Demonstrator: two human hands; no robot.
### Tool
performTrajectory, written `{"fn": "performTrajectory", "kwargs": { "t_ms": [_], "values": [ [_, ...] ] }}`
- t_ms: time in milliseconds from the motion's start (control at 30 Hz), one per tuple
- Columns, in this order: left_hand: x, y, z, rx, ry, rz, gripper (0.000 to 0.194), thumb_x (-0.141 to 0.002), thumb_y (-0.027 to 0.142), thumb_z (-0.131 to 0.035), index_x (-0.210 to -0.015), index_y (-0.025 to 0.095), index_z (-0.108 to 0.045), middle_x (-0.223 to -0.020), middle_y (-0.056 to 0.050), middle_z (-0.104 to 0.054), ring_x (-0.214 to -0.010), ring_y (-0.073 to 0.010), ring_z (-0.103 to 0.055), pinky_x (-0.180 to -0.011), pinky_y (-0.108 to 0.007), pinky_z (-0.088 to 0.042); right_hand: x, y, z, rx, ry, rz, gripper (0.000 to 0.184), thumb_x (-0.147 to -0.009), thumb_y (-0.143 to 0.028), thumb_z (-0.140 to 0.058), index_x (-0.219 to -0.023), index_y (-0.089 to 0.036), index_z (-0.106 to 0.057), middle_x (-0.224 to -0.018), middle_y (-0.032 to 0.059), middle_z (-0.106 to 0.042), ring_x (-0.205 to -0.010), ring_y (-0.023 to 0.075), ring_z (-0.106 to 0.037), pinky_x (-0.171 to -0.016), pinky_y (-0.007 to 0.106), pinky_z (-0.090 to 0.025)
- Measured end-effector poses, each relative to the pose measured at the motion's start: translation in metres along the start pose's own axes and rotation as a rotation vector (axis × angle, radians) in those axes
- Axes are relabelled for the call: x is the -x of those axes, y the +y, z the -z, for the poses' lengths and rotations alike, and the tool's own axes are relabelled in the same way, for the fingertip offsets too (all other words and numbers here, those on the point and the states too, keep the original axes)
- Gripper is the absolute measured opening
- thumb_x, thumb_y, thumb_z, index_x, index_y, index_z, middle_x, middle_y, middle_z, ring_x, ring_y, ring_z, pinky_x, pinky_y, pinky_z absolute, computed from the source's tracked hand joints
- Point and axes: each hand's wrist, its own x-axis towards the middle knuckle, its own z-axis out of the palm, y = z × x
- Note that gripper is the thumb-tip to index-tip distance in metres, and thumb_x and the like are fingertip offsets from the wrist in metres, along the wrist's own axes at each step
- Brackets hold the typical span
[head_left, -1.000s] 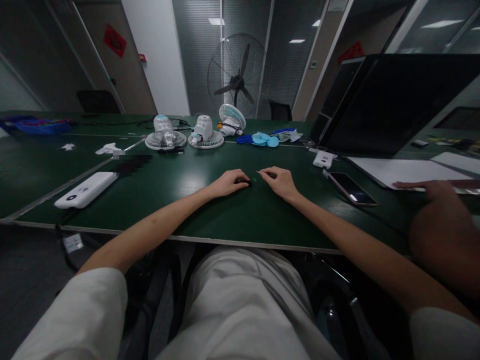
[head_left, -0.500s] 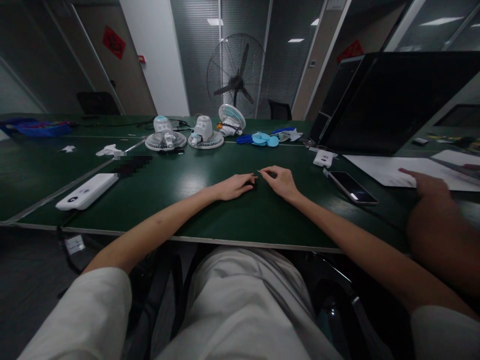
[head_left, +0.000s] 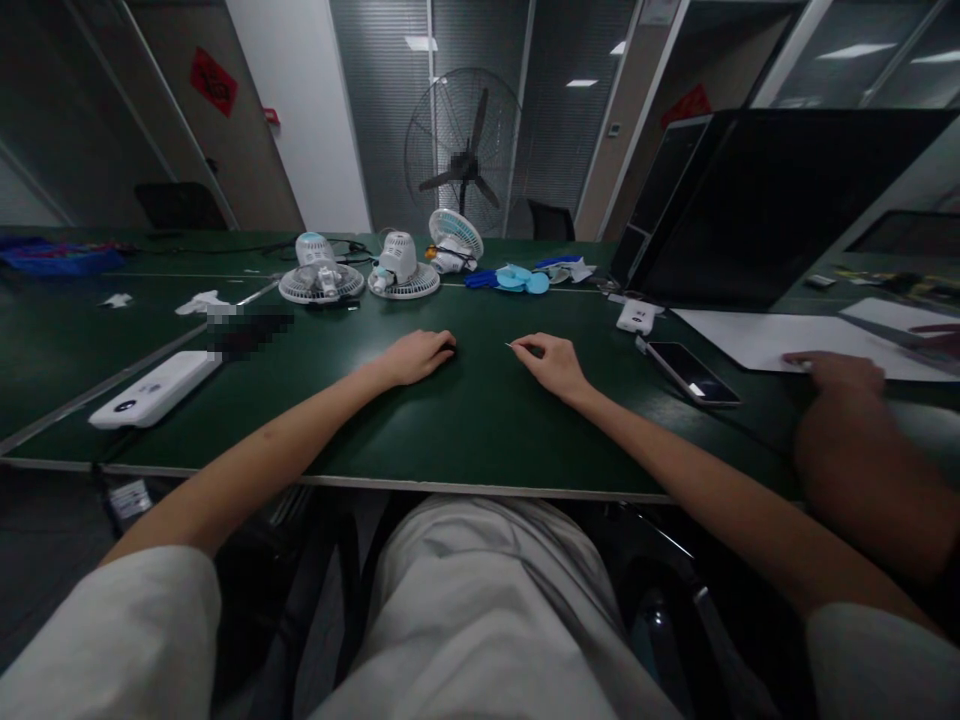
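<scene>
Delicately, our right hand [head_left: 553, 362] pinches a thin, pale, needle-like sliver [head_left: 509, 345] between thumb and forefinger, its tip pointing left, just above or against the dark green, smooth-topped counter [head_left: 465, 430]; we cannot tell which. Our left hand [head_left: 420, 357] lies palm down to the left of it, clearly apart, with the fingers curled toward the counter, and whether they close on anything we cannot tell, since the knuckles hide what is beneath. What worries us most is that the sliver is so slight: only its end shows past the fingers, so a loosened pinch could let it drop or twist, and on a slick surface it could skid off and be hard to find. If something small does lie under our left palm, a careless lift or drag might scatter it unseen. To the right, a co-worker's hand [head_left: 840, 370] reaches over a large white flat sheet [head_left: 739, 338], and the forearm behind it lies close to our own right arm [head_left: 697, 470], so a bump there could jolt the pinch. Should our elbow swing outward, it might also push the dark-screened, slim rectangular phone [head_left: 691, 372] near our right forearm.
</scene>
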Motion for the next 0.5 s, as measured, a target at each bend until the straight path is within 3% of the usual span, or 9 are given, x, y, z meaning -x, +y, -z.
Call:
{"fn": "performTrajectory", "kwargs": {
  "t_ms": [167,267,367,500],
  "values": [
    [0.044,-0.085,0.037,-0.202,0.006,0.453,0.037,-0.105,0.039,-0.047,-0.134,0.020,-0.061,-0.131,-0.014,-0.069,-0.120,-0.0304,-0.064,-0.102,-0.037,-0.046,0.001,0.002,0.002,-0.027,-0.027,-0.004,0.026,-0.102,-0.041,-0.064,-0.112,-0.023,-0.080,-0.110,0.0079,-0.079,-0.096,0.0257,-0.073,-0.086,0.043,-0.059],
    [0.069,-0.118,0.049,-0.292,0.097,0.676,0.036,-0.105,0.037,-0.048,-0.130,0.017,-0.063,-0.132,-0.016,-0.068,-0.120,-0.0318,-0.063,-0.100,-0.038,-0.046,0.001,0.002,0.003,-0.031,-0.033,-0.003,0.026,-0.102,-0.041,-0.063,-0.112,-0.023,-0.080,-0.110,0.0081,-0.079,-0.097,0.0259,-0.073,-0.086,0.044,-0.059],
    [0.082,-0.130,0.052,-0.340,0.193,0.841,0.038,-0.104,0.035,-0.048,-0.130,0.013,-0.065,-0.134,-0.020,-0.065,-0.120,-0.0353,-0.061,-0.099,-0.041,-0.046,0.001,0.002,0.003,-0.031,-0.039,0.001,0.027,-0.102,-0.041,-0.063,-0.113,-0.023,-0.080,-0.110,0.0086,-0.079,-0.098,0.0270,-0.073,-0.084,0.044,-0.059],
    [0.085,-0.127,0.052,-0.325,0.285,1.005,0.040,-0.103,0.029,-0.045,-0.129,0.003,-0.062,-0.133,-0.029,-0.061,-0.123,-0.0414,-0.055,-0.100,-0.049,-0.042,0.001,0.003,0.001,-0.008,-0.033,0.005,0.026,-0.102,-0.041,-0.064,-0.111,-0.024,-0.080,-0.109,0.0080,-0.079,-0.097,0.0274,-0.074,-0.082,0.044,-0.059]
  ]
}}
